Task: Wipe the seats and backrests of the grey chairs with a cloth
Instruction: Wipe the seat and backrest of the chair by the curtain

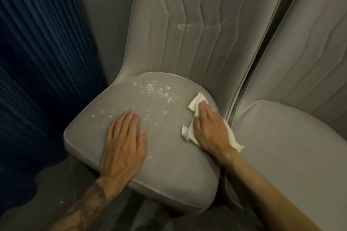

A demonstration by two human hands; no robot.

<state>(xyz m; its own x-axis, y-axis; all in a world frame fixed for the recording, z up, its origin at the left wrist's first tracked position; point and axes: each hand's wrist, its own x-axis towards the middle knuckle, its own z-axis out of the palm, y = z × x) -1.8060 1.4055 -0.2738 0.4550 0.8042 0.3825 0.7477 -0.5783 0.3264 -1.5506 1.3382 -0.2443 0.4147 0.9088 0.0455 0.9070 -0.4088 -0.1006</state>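
Pressing a white cloth [195, 103] onto the right side of the grey seat [169, 155], the right hand [210, 129] lies flat, its fingers straight and together. The left hand [124, 137] rests flat on the seat's front left, fingers straight, holding nothing. White specks [154, 90] are scattered ahead of and between the hands, and a pale smear marks the backrest [197, 24]. A second grey chair [291, 146] stands just beside on the right, and a blue curtain [37, 62] hangs on the left.
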